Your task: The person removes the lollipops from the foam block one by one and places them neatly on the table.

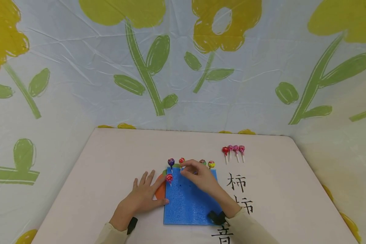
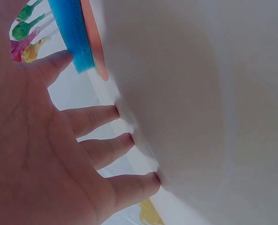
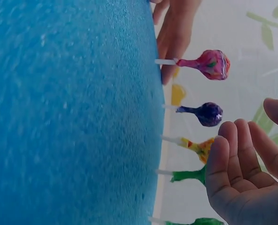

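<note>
A blue foam block (image 1: pixel 189 203) bears several upright lollipops on thin sticks. Among them are a purple lollipop (image 1: pixel 170 162), a pink lollipop (image 1: pixel 169 177) and a yellow-and-red lollipop (image 1: pixel 211 164). My left hand (image 1: pixel 141 197) lies with fingers spread at the block's left side; in the left wrist view its index fingertip is against the block's edge. Over the back of the block, my right hand (image 1: pixel 199 175) has loosely bent fingers. In the right wrist view that hand (image 3: pixel 251 173) shows a gap between thumb and fingers, right beside a green lollipop (image 3: pixel 188 175).
Several pink and red lollipops (image 1: pixel 236 149) lie together at the back right of the table. An orange flat piece (image 1: pixel 160 189) shows under the block's left side. Black characters (image 1: pixel 236 183) mark the tabletop right of the block. A flower-printed cloth (image 1: pixel 183 84) hangs behind.
</note>
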Demonstrator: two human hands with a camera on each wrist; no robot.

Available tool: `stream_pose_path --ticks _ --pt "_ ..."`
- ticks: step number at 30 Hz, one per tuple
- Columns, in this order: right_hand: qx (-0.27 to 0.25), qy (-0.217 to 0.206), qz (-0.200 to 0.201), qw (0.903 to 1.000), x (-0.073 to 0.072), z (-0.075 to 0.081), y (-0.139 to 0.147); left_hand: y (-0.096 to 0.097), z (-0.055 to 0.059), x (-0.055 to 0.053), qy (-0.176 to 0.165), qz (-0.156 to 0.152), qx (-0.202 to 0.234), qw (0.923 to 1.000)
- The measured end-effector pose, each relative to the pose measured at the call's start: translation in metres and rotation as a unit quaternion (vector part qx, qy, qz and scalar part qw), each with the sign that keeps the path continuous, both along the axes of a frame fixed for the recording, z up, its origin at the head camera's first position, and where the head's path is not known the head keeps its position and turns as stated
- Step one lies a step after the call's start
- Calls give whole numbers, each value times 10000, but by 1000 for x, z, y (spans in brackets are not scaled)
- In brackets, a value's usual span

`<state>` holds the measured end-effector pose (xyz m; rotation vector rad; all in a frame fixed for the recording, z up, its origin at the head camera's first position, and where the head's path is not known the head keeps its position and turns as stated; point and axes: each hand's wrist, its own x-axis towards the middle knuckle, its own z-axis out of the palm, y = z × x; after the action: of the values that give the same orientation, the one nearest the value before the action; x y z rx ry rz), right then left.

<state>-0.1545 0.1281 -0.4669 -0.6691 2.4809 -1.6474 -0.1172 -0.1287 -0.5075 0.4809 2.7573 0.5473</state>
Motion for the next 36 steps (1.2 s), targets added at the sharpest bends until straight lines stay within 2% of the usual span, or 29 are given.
stream_pose_path --ticks 12,19,36 --pt "428 -362 453 9974 -4 -4 -27 -3 -1 0 82 -72 128 9999" --pt "650 -538 755 9936 -4 -9 -32 -3 -2 0 104 -84 156 9998" --pt "531 -511 766 9943 -2 -11 -30 -2 1 1 129 -94 172 9997"
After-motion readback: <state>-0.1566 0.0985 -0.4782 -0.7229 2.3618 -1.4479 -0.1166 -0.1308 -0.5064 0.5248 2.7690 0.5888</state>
